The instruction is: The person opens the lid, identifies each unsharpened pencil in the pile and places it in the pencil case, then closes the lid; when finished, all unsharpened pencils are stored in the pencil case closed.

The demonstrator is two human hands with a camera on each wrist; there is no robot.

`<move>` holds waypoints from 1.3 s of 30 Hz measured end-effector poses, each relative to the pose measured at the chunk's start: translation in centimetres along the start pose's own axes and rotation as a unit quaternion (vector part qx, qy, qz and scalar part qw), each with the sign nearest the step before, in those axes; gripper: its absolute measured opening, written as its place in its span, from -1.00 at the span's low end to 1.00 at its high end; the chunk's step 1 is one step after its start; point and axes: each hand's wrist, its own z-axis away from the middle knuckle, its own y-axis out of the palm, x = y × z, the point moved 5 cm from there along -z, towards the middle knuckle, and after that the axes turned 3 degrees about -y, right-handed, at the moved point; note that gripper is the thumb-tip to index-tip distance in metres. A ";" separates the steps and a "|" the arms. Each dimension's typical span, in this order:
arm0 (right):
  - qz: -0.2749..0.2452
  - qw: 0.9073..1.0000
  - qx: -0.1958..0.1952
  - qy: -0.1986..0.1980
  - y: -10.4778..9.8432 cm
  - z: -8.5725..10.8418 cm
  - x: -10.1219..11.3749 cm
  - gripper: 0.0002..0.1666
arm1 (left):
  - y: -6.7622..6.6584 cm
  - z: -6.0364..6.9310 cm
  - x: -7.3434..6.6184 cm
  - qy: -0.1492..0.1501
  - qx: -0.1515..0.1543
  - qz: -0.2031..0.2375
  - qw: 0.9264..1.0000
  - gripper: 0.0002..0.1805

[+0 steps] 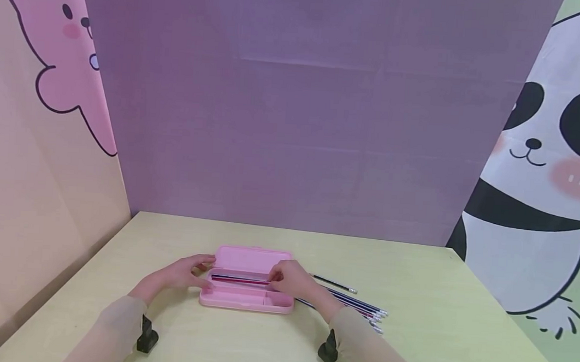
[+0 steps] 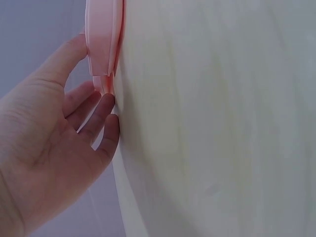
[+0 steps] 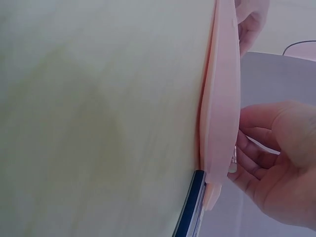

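Note:
A pink pencil case (image 1: pixel 237 297) lies on the table with its lid (image 1: pixel 253 260) folded back. Dark blue and red pencils (image 1: pixel 238 279) lie lengthwise in its long compartment. My left hand (image 1: pixel 184 273) holds the case at its left end, thumb on the tray and fingers by the lid; the left wrist view shows these fingers (image 2: pixel 101 116) bent around the end. Over the right part of the compartment, my right hand (image 1: pixel 292 279) pinches a pencil; its pale end (image 3: pixel 232 165) shows by the fingertips in the right wrist view. The right hand hides part of the compartment.
Several loose pencils (image 1: pixel 357 304) lie fanned out right of the case, partly under the right forearm. One dark pencil (image 1: pixel 336 284) lies apart behind them. A purple panel (image 1: pixel 298 121) stands along the far edge of the table (image 1: pixel 203 340).

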 end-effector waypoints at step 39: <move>0.001 1.000 -0.015 0.023 0.5 -1.2 -1.4 -0.95 | 0.1 -0.5 0.3 -0.022 -0.012 0.005 1.000 -0.15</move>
